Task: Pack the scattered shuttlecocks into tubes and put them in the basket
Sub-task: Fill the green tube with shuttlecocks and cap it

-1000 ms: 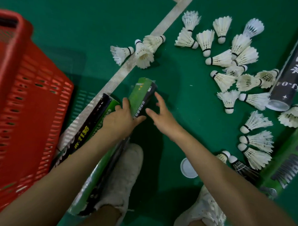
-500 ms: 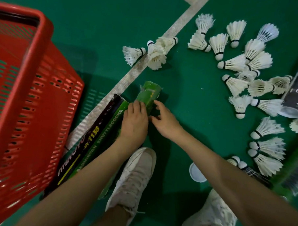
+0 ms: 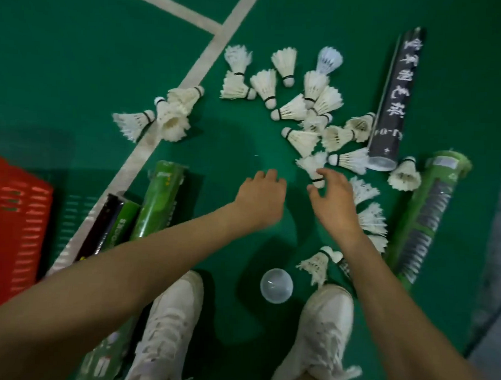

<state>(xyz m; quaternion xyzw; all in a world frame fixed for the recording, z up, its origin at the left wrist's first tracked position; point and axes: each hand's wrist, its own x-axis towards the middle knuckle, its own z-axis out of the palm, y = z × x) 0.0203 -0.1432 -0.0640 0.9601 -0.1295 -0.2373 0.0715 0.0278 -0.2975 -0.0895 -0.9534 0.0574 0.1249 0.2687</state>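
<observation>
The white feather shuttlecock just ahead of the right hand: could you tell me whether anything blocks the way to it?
Nothing visible does; the right hand is at the cork end of the white feather shuttlecock.

Both forearms extended forward, palms down. Left hand (image 3: 260,197) loosely curled, holding nothing. Right hand (image 3: 336,206): fingers spread, thumb and forefinger parted.

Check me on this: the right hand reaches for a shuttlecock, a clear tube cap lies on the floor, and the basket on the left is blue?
Not quite: the head view shows the basket is red, not blue. The rest holds: the right hand reaches for a shuttlecock, and a clear tube cap lies on the green floor.
</observation>
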